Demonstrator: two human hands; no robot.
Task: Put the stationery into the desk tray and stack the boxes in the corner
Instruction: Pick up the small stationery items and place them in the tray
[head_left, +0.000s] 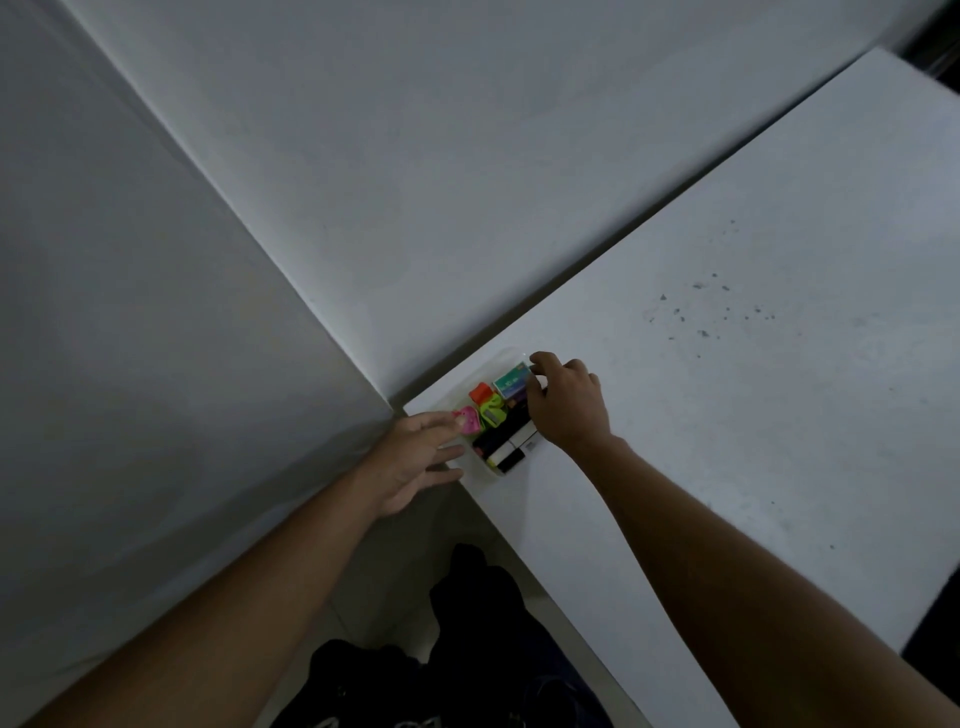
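Head camera is looking down on both forearms reaching toward the white table's (727, 415) corner. Left hand (415, 460) is lying open, its straight fingers reaching the desk tray (508, 355) beside a pink item (466, 420). Right hand (566, 402) is curling over the green box (511, 383) sitting inside the tray; whether it is actually gripping is unclear.

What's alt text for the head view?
Two hands at a clear desk tray on a white table corner: the right hand pinches a green box in it, the left hand lays straight fingers by a pink item.
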